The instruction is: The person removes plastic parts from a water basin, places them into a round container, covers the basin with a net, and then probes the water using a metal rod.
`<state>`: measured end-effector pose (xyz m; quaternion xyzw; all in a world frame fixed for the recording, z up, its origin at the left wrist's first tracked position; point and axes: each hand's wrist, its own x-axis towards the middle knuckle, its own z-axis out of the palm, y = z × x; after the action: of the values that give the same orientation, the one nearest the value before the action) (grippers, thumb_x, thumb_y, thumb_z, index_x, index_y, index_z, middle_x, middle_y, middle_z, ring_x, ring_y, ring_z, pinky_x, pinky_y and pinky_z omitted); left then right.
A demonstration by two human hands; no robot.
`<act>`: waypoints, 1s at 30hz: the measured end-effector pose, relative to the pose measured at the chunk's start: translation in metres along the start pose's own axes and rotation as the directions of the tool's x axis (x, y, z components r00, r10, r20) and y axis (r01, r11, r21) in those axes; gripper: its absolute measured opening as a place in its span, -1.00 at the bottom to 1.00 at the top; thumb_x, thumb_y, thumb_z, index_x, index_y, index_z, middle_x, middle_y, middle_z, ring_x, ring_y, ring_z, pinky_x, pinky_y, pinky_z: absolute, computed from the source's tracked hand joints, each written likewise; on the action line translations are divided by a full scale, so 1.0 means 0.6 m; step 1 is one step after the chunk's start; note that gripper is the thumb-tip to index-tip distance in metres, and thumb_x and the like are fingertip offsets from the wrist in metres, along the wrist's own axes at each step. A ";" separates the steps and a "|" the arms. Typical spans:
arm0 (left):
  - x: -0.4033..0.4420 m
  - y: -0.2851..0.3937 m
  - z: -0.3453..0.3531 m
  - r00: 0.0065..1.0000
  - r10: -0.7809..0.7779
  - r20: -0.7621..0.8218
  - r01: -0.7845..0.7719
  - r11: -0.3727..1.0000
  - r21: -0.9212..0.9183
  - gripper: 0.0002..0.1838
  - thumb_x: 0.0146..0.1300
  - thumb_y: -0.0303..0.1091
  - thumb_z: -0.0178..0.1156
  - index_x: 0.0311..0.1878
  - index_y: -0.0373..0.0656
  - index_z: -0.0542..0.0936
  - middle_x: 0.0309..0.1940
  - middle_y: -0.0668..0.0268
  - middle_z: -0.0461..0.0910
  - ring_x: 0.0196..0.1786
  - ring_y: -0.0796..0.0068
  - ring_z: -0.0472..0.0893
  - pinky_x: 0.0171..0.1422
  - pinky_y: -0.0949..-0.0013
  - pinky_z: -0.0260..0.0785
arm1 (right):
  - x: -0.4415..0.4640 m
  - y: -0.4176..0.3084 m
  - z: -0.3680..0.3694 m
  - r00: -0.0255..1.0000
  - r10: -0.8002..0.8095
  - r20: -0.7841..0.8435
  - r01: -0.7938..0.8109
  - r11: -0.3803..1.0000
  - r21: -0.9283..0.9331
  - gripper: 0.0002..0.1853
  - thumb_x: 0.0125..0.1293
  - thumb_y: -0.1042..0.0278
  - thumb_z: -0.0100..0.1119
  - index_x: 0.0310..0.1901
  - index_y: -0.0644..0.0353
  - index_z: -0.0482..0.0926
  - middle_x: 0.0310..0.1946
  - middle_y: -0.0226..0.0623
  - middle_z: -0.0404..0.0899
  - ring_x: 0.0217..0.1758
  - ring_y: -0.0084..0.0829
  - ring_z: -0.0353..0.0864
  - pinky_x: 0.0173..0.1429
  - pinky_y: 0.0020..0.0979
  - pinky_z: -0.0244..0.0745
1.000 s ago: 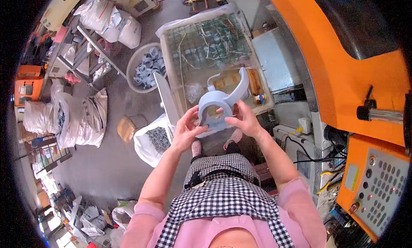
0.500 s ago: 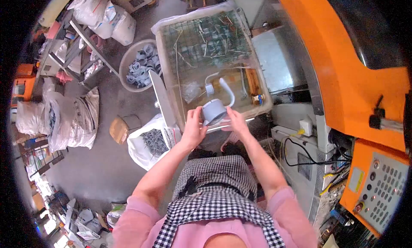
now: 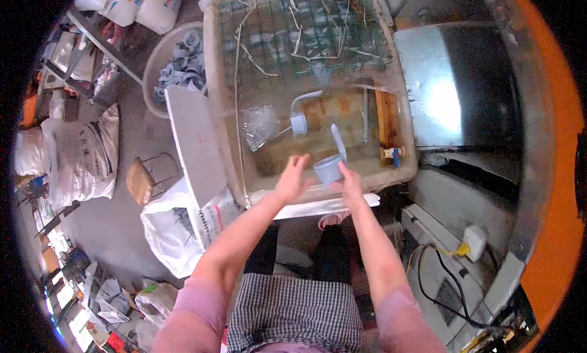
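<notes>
My right hand [image 3: 350, 187] grips a grey plastic pipe fitting [image 3: 328, 169], a round cup with a curved arm rising from its side. The fitting is over the near end of a large tub of water [image 3: 406, 124]. To its left, my left hand [image 3: 292, 179] is open, fingers apart and holding nothing. A similar grey fitting [image 3: 298, 124] with a bent arm lies in the tub beyond my hands. Crumpled clear plastic [image 3: 260, 125] is to the left of that fitting.
Green netting [image 3: 293, 38] with pale thin sticks covers the tub's far part. A round bin of grey fittings [image 3: 183, 66], a white board [image 3: 195, 133] and a white sack [image 3: 168, 231] stand left. A metal chute [image 3: 437, 90] and orange machine [image 3: 559, 169] are right.
My left hand has let go of the fitting and opened beside it. The fitting is now in my right hand alone, its cup opening turned more upward. The view has shifted closer over the tub.
</notes>
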<state>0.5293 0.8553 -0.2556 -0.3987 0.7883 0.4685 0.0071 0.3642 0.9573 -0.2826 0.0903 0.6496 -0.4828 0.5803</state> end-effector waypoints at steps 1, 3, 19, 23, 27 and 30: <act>0.041 -0.033 0.014 0.990 -0.139 -0.021 0.141 0.985 0.095 -0.30 0.11 -0.34 0.21 0.32 -0.05 0.14 0.05 -0.13 0.27 0.07 -0.15 0.38 0.16 0.11 0.31 | 0.038 0.011 -0.015 0.997 0.010 -0.077 -0.002 0.995 0.101 -0.60 0.18 0.13 0.23 -0.15 0.33 0.48 -0.32 -0.28 0.55 -0.30 -0.45 0.57 -0.31 -0.41 0.59; 0.116 -0.083 0.042 0.933 -0.359 0.008 0.346 0.904 0.251 -0.29 0.15 -0.36 0.16 0.36 0.12 0.10 -0.03 -0.17 0.29 -0.02 -0.15 0.42 0.11 0.11 0.34 | 0.125 0.032 -0.046 0.997 0.003 -0.073 0.002 0.998 0.066 -0.55 0.19 0.17 0.23 -0.04 0.36 0.42 -0.26 -0.25 0.54 -0.24 -0.44 0.56 -0.24 -0.39 0.57; 0.240 -0.265 0.123 0.904 -0.390 -0.175 0.418 0.892 0.174 -0.41 0.05 -0.31 0.28 0.19 0.16 0.33 -0.04 -0.10 0.28 0.04 -0.07 0.39 0.03 0.04 0.37 | 0.521 0.004 0.083 0.954 -0.295 0.048 0.293 0.955 0.042 -0.48 0.24 0.35 0.17 0.20 0.28 0.26 -0.08 -0.29 0.50 -0.16 -0.43 0.48 -0.22 -0.35 0.42; 0.231 -0.277 0.125 0.904 -0.334 -0.268 0.396 0.891 0.223 -0.33 0.02 -0.35 0.30 0.22 0.07 0.26 0.07 -0.21 0.17 0.10 -0.18 0.34 0.11 0.01 0.32 | 0.564 -0.021 0.144 0.934 -0.358 0.020 0.357 0.934 0.032 -0.64 0.23 0.40 0.17 0.05 0.23 0.38 -0.17 -0.31 0.54 -0.21 -0.47 0.48 -0.25 -0.39 0.39; 0.248 -0.298 0.139 0.852 -0.415 -0.318 0.429 0.903 -0.027 -0.25 -0.05 -0.40 0.35 0.23 0.01 0.20 0.14 -0.29 0.10 0.13 -0.27 0.30 0.14 -0.03 0.28 | 0.655 -0.028 0.197 0.878 -0.478 0.031 0.462 0.863 0.204 -0.73 0.23 0.50 0.09 -0.03 0.21 0.38 -0.18 -0.28 0.49 -0.23 -0.44 0.46 -0.24 -0.43 0.37; 0.278 -0.334 0.148 0.768 -0.522 -0.370 0.348 0.826 -0.443 -0.20 0.00 -0.36 0.33 0.27 -0.06 0.09 -0.03 -0.18 0.27 -0.07 -0.11 0.43 0.00 0.03 0.32 | 0.686 -0.049 0.212 0.828 -0.530 0.185 0.511 0.848 0.143 -0.65 0.22 0.43 0.08 0.04 0.26 0.33 -0.13 -0.22 0.48 -0.17 -0.37 0.46 -0.20 -0.37 0.39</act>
<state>0.5105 0.7692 -0.5164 -0.6703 0.5529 0.4725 -0.1472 0.3014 0.6668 -0.5959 -0.1183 0.5605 -0.6574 0.4895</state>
